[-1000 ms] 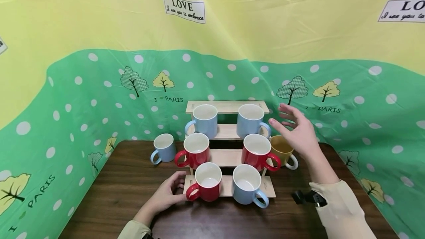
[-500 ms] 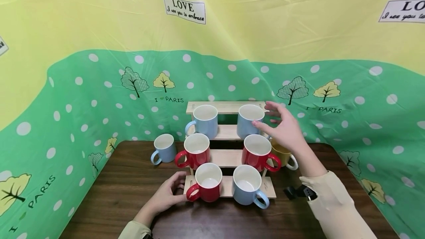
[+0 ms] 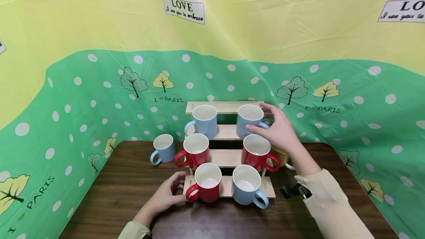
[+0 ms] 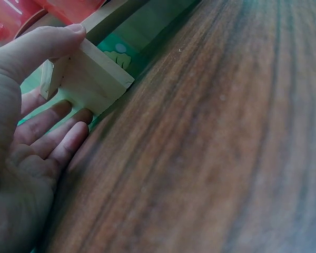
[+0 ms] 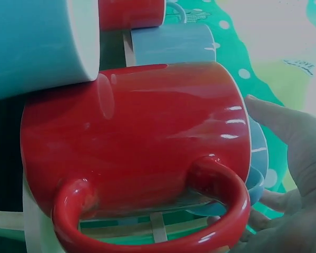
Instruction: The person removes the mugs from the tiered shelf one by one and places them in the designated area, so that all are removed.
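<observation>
My left hand (image 3: 167, 194) grips the lower left end of a tiered wooden rack (image 3: 226, 158). In the left wrist view its thumb lies over the wood's top edge and its fingers reach the side board (image 4: 92, 79). My right hand (image 3: 279, 128) is at the upper right blue mug (image 3: 244, 124), thumb before it and fingers by the far side of its handle. From the right wrist, a red mug (image 5: 142, 142) hides most of that blue mug (image 5: 259, 150). Another blue mug (image 3: 207, 123) stands at the upper left.
Below stand a left red mug (image 3: 199, 158), a right red mug (image 3: 250, 158), a front red mug (image 3: 212, 191) and a front blue mug (image 3: 245, 193). On the brown table (image 3: 126, 180), a blue mug (image 3: 166, 152) stands left and a yellow mug (image 3: 279, 154) right, partly hidden.
My right hand has moved left and slightly down, from beside the upper right blue mug to around its handle side. The left hand and the mugs have stayed put.
</observation>
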{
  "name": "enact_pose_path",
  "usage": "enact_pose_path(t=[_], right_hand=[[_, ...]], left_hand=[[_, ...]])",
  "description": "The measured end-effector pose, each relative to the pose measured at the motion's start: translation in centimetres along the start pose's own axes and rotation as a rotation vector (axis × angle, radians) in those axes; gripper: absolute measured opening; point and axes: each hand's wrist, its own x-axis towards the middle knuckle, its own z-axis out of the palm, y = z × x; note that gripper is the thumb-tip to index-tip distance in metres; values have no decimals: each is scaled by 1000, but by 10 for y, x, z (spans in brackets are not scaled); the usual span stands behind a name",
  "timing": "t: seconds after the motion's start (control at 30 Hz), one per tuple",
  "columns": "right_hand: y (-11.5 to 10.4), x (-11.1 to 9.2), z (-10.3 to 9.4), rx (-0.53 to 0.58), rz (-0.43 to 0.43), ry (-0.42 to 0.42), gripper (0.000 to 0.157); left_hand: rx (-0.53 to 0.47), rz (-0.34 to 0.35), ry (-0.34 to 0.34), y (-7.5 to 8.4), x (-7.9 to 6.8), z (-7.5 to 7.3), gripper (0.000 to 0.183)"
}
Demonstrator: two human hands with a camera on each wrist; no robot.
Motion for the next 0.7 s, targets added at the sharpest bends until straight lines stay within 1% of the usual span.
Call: enact_pose_path(t=[0.4, 0.57, 0.7], right_hand=[[0, 2, 5, -31, 22, -5, 104], [3, 6, 6, -30, 13, -2, 102], [5, 8, 8, -23, 6, -1, 98]], left_hand=[[11, 16, 7, -3, 0, 0, 69], [13, 16, -1, -3, 0, -1, 70], [15, 2, -4, -4, -1, -1, 70]])
